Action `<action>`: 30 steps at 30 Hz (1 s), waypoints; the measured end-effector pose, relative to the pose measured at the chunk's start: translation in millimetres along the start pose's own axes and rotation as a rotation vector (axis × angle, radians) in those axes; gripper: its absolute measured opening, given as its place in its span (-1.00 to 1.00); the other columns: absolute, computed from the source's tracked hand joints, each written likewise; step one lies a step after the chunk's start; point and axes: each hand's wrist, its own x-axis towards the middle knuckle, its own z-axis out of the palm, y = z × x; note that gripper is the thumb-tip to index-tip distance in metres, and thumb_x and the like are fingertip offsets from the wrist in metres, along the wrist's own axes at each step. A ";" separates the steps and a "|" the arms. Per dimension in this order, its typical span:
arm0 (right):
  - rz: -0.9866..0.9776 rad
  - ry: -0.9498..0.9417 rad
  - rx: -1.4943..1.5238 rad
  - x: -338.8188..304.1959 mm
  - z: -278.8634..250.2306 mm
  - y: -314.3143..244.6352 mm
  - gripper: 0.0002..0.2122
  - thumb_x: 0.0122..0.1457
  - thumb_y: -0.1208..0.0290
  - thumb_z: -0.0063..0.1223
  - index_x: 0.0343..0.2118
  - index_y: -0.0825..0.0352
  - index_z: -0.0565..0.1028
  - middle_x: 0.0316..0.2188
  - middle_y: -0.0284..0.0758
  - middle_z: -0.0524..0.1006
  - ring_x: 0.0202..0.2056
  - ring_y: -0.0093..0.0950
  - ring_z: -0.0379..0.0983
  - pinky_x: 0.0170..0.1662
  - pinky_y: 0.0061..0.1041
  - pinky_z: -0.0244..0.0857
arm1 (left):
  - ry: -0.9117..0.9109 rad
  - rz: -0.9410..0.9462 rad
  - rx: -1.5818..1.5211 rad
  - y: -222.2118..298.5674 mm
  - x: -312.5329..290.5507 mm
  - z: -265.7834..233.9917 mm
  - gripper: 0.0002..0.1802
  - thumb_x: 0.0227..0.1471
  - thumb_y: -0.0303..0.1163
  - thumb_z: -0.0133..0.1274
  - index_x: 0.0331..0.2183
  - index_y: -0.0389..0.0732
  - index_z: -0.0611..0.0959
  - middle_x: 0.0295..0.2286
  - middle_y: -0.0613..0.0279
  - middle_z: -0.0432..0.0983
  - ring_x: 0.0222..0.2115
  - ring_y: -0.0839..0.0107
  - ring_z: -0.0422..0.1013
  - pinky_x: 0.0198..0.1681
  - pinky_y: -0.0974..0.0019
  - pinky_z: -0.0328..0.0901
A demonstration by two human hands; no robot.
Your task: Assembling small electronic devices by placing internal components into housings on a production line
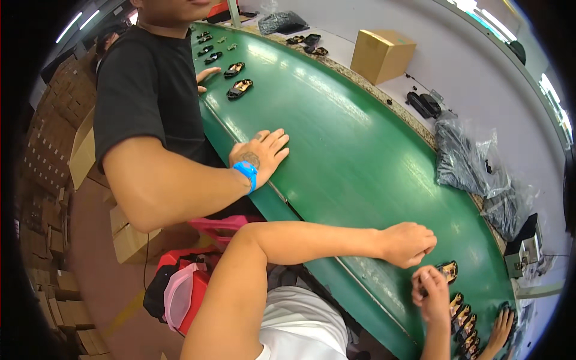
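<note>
My left hand (408, 244) hovers over the green work surface (336, 156), its fingers curled into a loose fist; whatever lies inside is hidden. Just below and to the right, my right hand (431, 294) is closed, fingers bent, around a small dark thing that I cannot make out. The two hands are close but apart. Beside my right hand sits a black oval housing (448, 272) with copper-coloured parts inside. More such housings (463, 321) stand in a tight row at the lower right.
At left, a co-worker in a black shirt rests a hand (261, 153) on the surface, near several housings (240, 89). Another person's hand (501, 330) reaches in at lower right. A cardboard box (383, 55) and plastic bags (459, 153) line the far ledge. A red-and-pink bag (183, 291) is beside me.
</note>
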 end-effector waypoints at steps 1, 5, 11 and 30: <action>0.019 0.004 0.090 0.7 2.0 6.7 -0.84 0.32 0.34 -0.03 -0.31 0.34 0.45 -0.55 -0.38 0.41 -0.70 -0.65 0.19 -0.69 -0.67 -0.03 | 0.001 0.007 0.009 -0.9 -2.6 1.0 -0.84 -0.11 -0.46 0.14 -0.45 -0.19 0.47 -0.49 0.16 0.42 -0.40 0.11 0.41 -0.28 0.09 0.31; -0.039 -0.057 0.180 0.3 -2.7 12.4 -0.84 0.30 0.35 -0.01 -0.27 0.36 0.44 -0.48 -0.35 0.44 -0.65 -0.64 0.24 -0.68 -0.68 0.00 | -0.062 0.004 -0.039 2.0 -16.7 -3.2 -0.84 -0.14 -0.50 0.13 -0.45 -0.19 0.47 -0.50 0.16 0.42 -0.42 0.12 0.40 -0.31 0.10 0.30; -0.094 -0.045 0.088 3.7 -0.1 14.0 -0.82 0.18 0.44 0.13 -0.20 0.33 0.41 -0.45 -0.39 0.42 -0.61 -0.68 0.25 -0.64 -0.73 0.00 | -0.082 -0.014 -0.087 5.0 -15.4 1.1 -0.86 -0.14 -0.51 0.10 -0.45 -0.21 0.46 -0.48 0.19 0.42 -0.41 0.14 0.41 -0.30 0.12 0.31; -0.232 0.199 0.437 -2.3 -15.6 34.2 -0.68 0.19 0.53 -0.04 0.03 0.36 0.35 -0.13 -0.33 0.45 -0.11 -0.52 0.44 -0.09 -0.50 0.38 | -0.041 0.009 -0.087 53.4 1.5 59.5 -0.46 -0.19 -0.43 0.19 -0.08 -0.24 0.46 0.02 -0.07 0.31 0.04 -0.02 0.30 -0.03 0.02 0.25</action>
